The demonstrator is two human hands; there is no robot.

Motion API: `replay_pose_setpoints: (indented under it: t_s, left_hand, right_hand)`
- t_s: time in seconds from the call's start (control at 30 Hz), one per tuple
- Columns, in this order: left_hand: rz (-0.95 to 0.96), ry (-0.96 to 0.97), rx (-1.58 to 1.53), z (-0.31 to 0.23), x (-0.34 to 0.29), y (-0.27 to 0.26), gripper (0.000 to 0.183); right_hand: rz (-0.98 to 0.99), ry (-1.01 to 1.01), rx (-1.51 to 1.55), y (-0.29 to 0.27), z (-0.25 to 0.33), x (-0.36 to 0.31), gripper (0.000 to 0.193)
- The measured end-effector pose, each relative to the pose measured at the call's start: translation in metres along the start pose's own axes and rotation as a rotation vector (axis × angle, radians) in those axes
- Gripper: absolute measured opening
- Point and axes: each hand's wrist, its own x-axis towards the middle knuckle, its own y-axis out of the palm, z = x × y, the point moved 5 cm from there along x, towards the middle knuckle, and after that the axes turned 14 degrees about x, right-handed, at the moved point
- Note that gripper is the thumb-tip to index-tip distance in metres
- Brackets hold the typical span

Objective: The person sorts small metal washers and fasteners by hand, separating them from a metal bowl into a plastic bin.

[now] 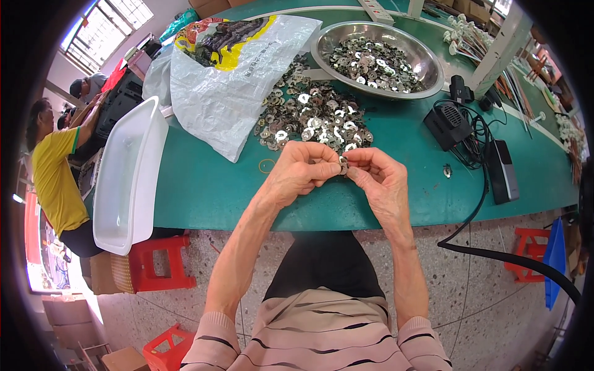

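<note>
The left hand (296, 172) and right hand (385, 185) meet over the green counter (198, 198), fingers (366, 179) pinched narrow on a small metal piece (343, 166), partly hidden between them. From that piece, a black power adapter (502, 173) lies at three o'clock and a white tub (158, 154) stands at nine. Just beyond the hands, toward eleven, spreads a heap of similar metal pieces (315, 117). Farther off are a plastic sack (213, 99) at ten and a filled steel bowl (427, 86) at one.

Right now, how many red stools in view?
3: left stool, just below the white tub in the picture; lower-left stool, cut off by the bottom edge; right stool, partly behind the blue panel. More may be hidden under the green table.
</note>
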Motion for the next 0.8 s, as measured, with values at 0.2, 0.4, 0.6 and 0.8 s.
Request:
replay_pose_setpoints:
  t_s: [0.2, 0.4, 0.6, 0.8]
  left_hand:
    - [-0.019, 0.022, 0.022, -0.001, -0.001, 0.0, 0.011]
    - [-0.009, 0.014, 0.028, 0.0, 0.001, -0.001, 0.011]
    - [-0.016, -0.011, 0.016, -0.002, -0.001, -0.001, 0.012]
    - [-0.049, 0.012, 0.037, -0.001, -0.001, -0.001, 0.012]
  right_hand:
    - [0.018, 0.005, -0.081, 0.006, 0.008, -0.001, 0.025]
    - [0.069, -0.096, -0.109, 0.01, 0.008, 0.0, 0.036]
    - [0.113, -0.142, -0.146, 0.009, 0.008, 0.0, 0.029]
    - [0.085, -0.021, -0.078, 0.007, 0.006, -0.001, 0.024]
